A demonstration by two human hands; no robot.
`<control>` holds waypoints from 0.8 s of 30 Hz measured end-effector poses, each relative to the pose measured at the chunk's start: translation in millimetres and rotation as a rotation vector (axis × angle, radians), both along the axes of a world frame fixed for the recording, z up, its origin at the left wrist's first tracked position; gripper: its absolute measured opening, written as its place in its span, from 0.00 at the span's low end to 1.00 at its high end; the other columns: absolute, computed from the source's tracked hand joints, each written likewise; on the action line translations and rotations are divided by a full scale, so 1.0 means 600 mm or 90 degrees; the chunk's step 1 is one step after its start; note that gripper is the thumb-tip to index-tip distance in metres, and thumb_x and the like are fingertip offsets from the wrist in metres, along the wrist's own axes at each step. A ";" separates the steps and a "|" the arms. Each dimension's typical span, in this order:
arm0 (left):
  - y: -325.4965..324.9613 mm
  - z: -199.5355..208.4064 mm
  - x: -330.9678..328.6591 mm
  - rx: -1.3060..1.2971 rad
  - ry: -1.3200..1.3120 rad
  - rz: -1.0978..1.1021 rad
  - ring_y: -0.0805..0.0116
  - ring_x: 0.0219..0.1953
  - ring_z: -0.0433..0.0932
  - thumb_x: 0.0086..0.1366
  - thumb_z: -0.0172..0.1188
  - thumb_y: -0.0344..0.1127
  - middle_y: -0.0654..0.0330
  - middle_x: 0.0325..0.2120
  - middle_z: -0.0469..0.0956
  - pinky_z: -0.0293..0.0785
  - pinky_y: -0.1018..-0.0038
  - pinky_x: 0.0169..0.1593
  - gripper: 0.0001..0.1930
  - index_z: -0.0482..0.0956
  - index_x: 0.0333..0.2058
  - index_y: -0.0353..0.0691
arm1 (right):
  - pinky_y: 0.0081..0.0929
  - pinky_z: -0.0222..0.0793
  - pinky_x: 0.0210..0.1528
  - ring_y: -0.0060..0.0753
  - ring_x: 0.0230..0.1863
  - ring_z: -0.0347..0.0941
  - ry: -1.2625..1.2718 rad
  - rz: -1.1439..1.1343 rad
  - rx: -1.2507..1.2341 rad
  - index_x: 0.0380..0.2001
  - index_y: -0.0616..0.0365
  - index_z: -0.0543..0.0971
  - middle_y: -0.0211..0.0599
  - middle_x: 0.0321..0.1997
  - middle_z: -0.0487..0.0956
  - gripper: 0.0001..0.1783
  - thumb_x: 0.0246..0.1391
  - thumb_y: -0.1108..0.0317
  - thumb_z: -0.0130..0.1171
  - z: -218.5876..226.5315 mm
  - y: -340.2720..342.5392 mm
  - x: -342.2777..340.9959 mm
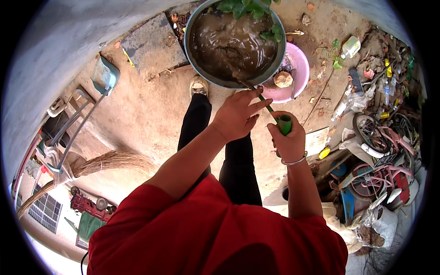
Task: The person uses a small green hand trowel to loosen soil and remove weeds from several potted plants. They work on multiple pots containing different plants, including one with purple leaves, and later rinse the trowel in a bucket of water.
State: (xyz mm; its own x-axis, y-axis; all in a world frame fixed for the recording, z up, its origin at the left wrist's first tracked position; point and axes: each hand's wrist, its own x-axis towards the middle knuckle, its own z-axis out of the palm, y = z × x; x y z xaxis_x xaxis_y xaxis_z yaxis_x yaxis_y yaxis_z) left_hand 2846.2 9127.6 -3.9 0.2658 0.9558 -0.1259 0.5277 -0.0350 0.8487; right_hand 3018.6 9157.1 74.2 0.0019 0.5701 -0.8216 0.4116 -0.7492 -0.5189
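Observation:
Muddy brown water [231,39] fills a large round tub [187,39] in front of me, its surface rippled. A long-handled tool with a green handle [267,105] slants from the tub's near rim toward me; its far end is brown and goes into the water, so its head is hidden. My right hand [293,140] is wrapped around the hollow green end of the handle. Further up the handle, my left hand [236,114] has its fingers stretched and apart, the fingertips touching the green shaft.
Green leaves [245,7] hang over the tub's far edge. A pink basin [301,75] with a pale round lump stands beside it. Bottles, bags and a small bicycle [371,133] crowd the right. At left are a blue dustpan [104,75] and a straw broom [112,163].

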 end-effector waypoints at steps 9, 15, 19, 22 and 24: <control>0.003 -0.021 -0.009 -0.102 0.104 0.032 0.49 0.60 0.65 0.54 0.62 0.34 0.50 0.59 0.67 0.65 0.59 0.61 0.32 0.69 0.60 0.50 | 0.18 0.61 0.16 0.16 0.15 0.66 0.088 -0.122 -0.044 0.42 0.60 0.77 0.27 0.20 0.73 0.13 0.52 0.72 0.64 -0.051 0.025 -0.042; 0.018 -0.009 0.011 -0.070 0.125 0.030 0.45 0.61 0.65 0.53 0.65 0.37 0.49 0.59 0.65 0.63 0.55 0.61 0.37 0.63 0.63 0.47 | 0.17 0.60 0.15 0.15 0.14 0.65 0.041 -0.187 0.018 0.42 0.61 0.77 0.26 0.19 0.73 0.14 0.51 0.73 0.64 -0.035 0.029 -0.051; 0.015 0.003 0.033 -0.021 0.049 0.005 0.46 0.60 0.65 0.53 0.65 0.37 0.50 0.62 0.61 0.63 0.55 0.61 0.39 0.60 0.64 0.47 | 0.20 0.62 0.19 0.15 0.18 0.67 -0.023 0.031 0.003 0.41 0.59 0.78 0.26 0.20 0.74 0.16 0.48 0.71 0.67 0.025 0.064 -0.002; 0.007 0.025 0.049 -0.008 0.011 0.011 0.48 0.60 0.65 0.53 0.65 0.37 0.51 0.62 0.62 0.63 0.57 0.62 0.40 0.59 0.65 0.48 | 0.33 0.70 0.30 0.35 0.27 0.76 -0.116 0.290 0.115 0.41 0.59 0.76 0.39 0.25 0.78 0.17 0.46 0.69 0.66 0.069 0.103 0.023; 0.001 0.030 0.052 -0.003 0.011 0.002 0.48 0.60 0.64 0.54 0.64 0.37 0.52 0.62 0.62 0.62 0.57 0.62 0.40 0.58 0.65 0.48 | 0.37 0.70 0.32 0.45 0.29 0.76 -0.157 0.421 0.159 0.41 0.58 0.75 0.44 0.27 0.79 0.17 0.46 0.68 0.66 0.095 0.132 0.012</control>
